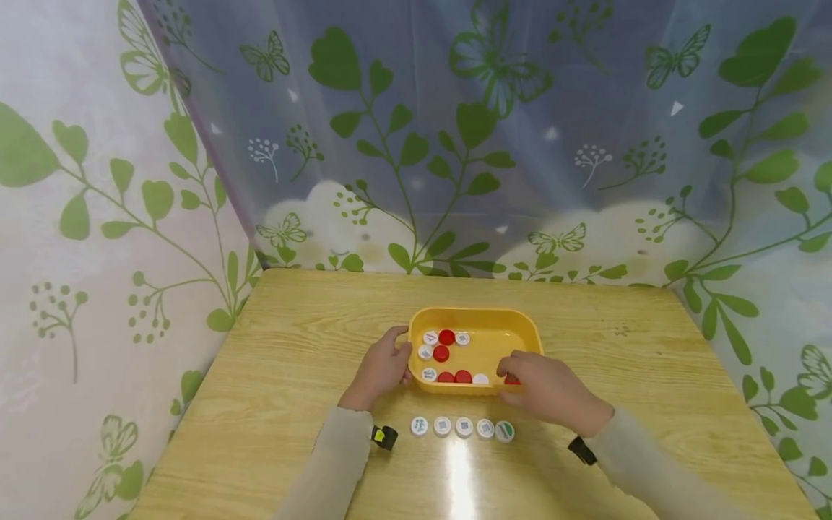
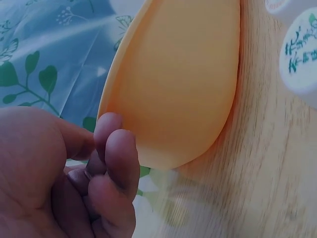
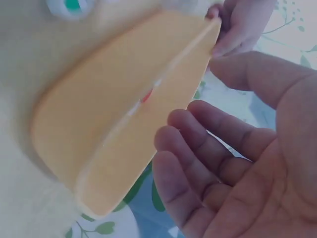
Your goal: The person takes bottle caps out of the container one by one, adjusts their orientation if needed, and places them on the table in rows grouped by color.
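A yellow tray (image 1: pixel 477 391) stands on the table with red and white bottle caps in it. My left hand (image 1: pixel 382 367) holds the tray's left end, its thumb and fingers at the rim; in the right wrist view this hand (image 3: pixel 242 25) pinches the tray's far end. My right hand (image 1: pixel 552 386) is at the tray's front right corner, over a red cap (image 1: pixel 512 379) that it partly hides. The fingers (image 3: pixel 173 178) are loosely bent with nothing between them and the thumb.
Several white caps with printed tops, among them one with a green mark (image 1: pixel 504 432), lie in a row on the wooden table (image 1: pixel 312 339) in front of the tray. A leaf-patterned curtain (image 1: pixel 416 144) hangs behind the table and along both sides.
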